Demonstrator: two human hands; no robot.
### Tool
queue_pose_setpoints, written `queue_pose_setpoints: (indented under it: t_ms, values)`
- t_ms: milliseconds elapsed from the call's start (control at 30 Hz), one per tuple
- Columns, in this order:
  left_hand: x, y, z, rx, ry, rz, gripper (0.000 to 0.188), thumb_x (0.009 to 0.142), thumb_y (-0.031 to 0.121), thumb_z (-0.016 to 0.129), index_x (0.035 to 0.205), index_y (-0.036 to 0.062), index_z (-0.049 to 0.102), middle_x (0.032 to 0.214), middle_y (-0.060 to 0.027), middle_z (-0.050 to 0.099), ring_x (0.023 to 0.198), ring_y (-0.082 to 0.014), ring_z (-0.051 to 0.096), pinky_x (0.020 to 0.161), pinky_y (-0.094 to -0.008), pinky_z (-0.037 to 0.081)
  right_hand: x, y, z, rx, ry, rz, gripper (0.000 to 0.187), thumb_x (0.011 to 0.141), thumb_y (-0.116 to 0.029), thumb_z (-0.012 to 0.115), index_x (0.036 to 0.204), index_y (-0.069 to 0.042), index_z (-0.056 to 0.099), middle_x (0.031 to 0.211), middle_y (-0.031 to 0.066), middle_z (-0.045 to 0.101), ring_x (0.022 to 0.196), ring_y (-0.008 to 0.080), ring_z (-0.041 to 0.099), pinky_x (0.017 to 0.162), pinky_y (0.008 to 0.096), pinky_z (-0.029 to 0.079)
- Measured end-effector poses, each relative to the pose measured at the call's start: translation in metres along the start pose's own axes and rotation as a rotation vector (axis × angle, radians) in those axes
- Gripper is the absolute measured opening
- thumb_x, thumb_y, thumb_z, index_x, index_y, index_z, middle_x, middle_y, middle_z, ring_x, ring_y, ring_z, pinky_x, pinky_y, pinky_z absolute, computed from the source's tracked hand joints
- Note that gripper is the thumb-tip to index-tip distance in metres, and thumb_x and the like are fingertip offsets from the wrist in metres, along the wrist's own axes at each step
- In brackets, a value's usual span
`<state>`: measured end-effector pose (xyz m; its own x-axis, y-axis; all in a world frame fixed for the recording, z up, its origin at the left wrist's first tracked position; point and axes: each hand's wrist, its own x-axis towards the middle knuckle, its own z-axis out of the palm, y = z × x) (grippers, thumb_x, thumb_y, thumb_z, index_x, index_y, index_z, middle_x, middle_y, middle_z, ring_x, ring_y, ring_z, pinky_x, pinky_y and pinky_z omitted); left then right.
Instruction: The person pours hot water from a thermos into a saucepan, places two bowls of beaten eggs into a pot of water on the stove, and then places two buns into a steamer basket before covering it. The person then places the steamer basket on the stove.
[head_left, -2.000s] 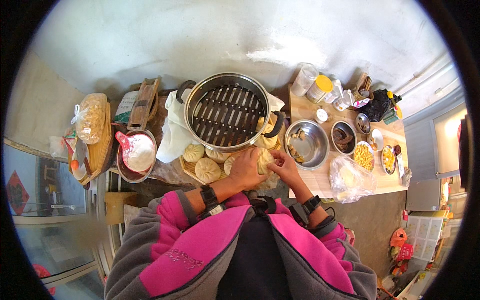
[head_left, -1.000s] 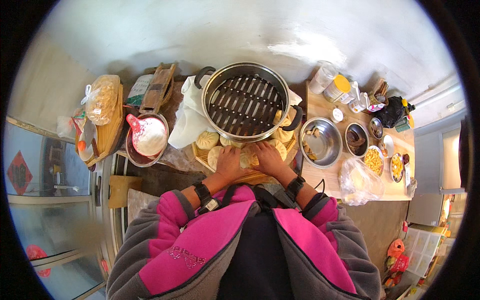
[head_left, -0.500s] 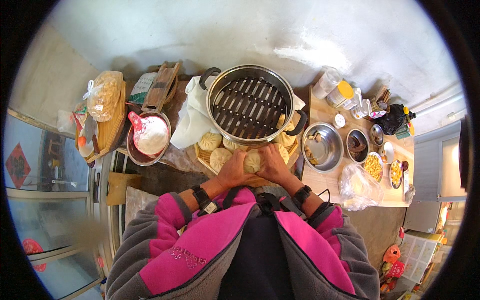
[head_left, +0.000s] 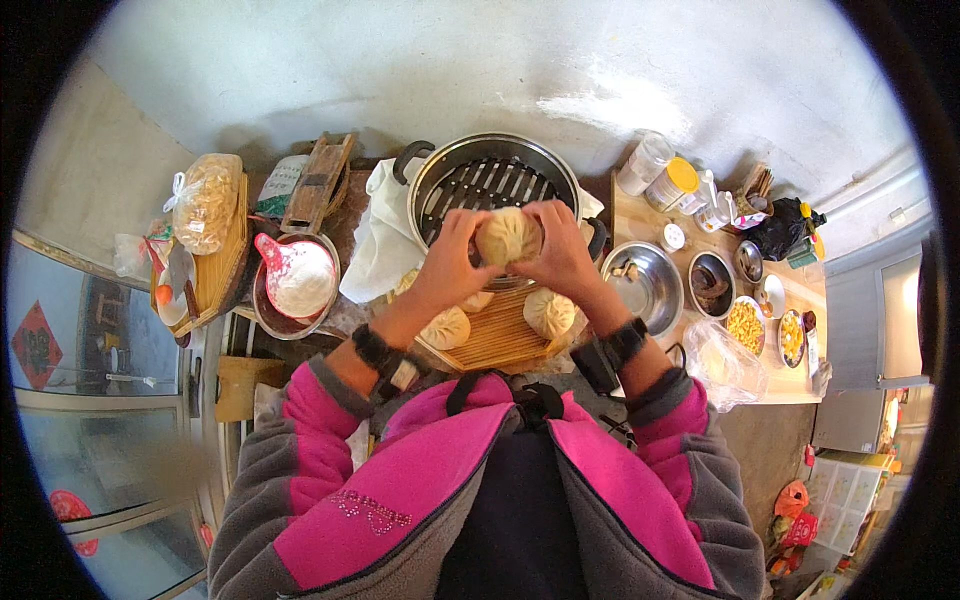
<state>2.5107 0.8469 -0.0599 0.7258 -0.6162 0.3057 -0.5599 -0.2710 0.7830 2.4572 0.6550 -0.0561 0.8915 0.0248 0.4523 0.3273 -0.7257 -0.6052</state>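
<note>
A pleated stuffed bun (head_left: 508, 238) is lifted between my two hands, over the near side of the metal steamer pot (head_left: 424, 178). My left hand (head_left: 453, 258) grips its left side, and my right hand (head_left: 562, 250) grips its right. Beneath the bun a slatted steamer rack (head_left: 490, 182) lies in the pot, partly hidden by my hands. Closer to me, more buns rest on a ridged wooden tray (head_left: 490, 340): one (head_left: 549, 313) at the right and one (head_left: 446, 328) at the left. Others behind my wrists are mostly hidden.
White cloth (head_left: 380, 235) lies left of the pot, beside a bowl with flour and a red scoop (head_left: 298, 280). On the right-hand table stand a steel basin (head_left: 640, 290), smaller bowls, jars (head_left: 672, 182) and a clear plastic bag (head_left: 722, 362). Further left, a bagged food (head_left: 207, 203) sits on a board.
Both hands have raised one bun off the tray and carried it forward over the pot. The tray's middle, covered before, now shows.
</note>
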Motion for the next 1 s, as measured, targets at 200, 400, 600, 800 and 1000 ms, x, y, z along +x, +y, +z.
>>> queue_pose_setpoints:
  t_ms: [200,400,600,800,1000]
  values:
    - [0.031,-0.045,0.019,0.113,-0.068,-0.111,0.059,0.065,0.008,0.076,0.114,0.0036,0.045,0.110,-0.0158,0.047,0.102,-0.0309,0.051,0.083,-0.0352,0.046,0.015,0.040,0.035,-0.152,-0.104,0.135,0.065,0.055,-0.018,0.081,0.110,-0.003,0.050,0.104,0.0159,0.051,0.100,0.0349,0.048,0.087,0.0391,0.042]
    - [0.033,-0.075,0.030,0.195,-0.281,-0.272,0.049,0.068,0.010,0.073,0.110,0.0018,0.049,0.109,-0.0206,0.052,0.104,-0.0374,0.051,0.087,-0.0392,0.044,0.003,0.056,0.064,-0.210,-0.238,0.194,0.049,0.066,-0.011,0.071,0.110,-0.001,0.053,0.103,0.0184,0.052,0.099,0.0377,0.051,0.086,0.0413,0.044]
    - [0.021,-0.066,0.027,0.300,-0.141,-0.139,0.035,0.076,0.008,0.067,0.107,-0.0002,0.055,0.099,-0.0178,0.060,0.093,-0.0303,0.060,0.080,-0.0365,0.048,0.002,0.053,0.060,-0.092,-0.154,0.183,0.029,0.071,-0.001,0.061,0.100,0.000,0.059,0.097,0.0188,0.059,0.091,0.0356,0.058,0.080,0.0393,0.048]
    - [-0.015,-0.046,-0.001,0.079,0.136,-0.050,0.015,0.080,0.008,0.063,0.093,0.0000,0.059,0.084,-0.0124,0.062,0.074,-0.0215,0.062,0.062,-0.0296,0.049,-0.019,0.023,0.031,0.201,-0.029,0.225,0.018,0.076,-0.004,0.064,0.094,-0.001,0.061,0.082,0.0142,0.063,0.075,0.0280,0.063,0.066,0.0328,0.050]
    - [-0.083,-0.058,-0.009,0.077,0.096,-0.296,0.013,0.078,0.010,0.066,0.086,0.0023,0.059,0.073,-0.0109,0.058,0.063,-0.0231,0.060,0.057,-0.0306,0.047,-0.073,-0.005,0.041,0.431,-0.412,0.344,0.021,0.076,-0.008,0.066,0.095,-0.001,0.060,0.079,0.0113,0.065,0.072,0.0206,0.064,0.066,0.0302,0.051]
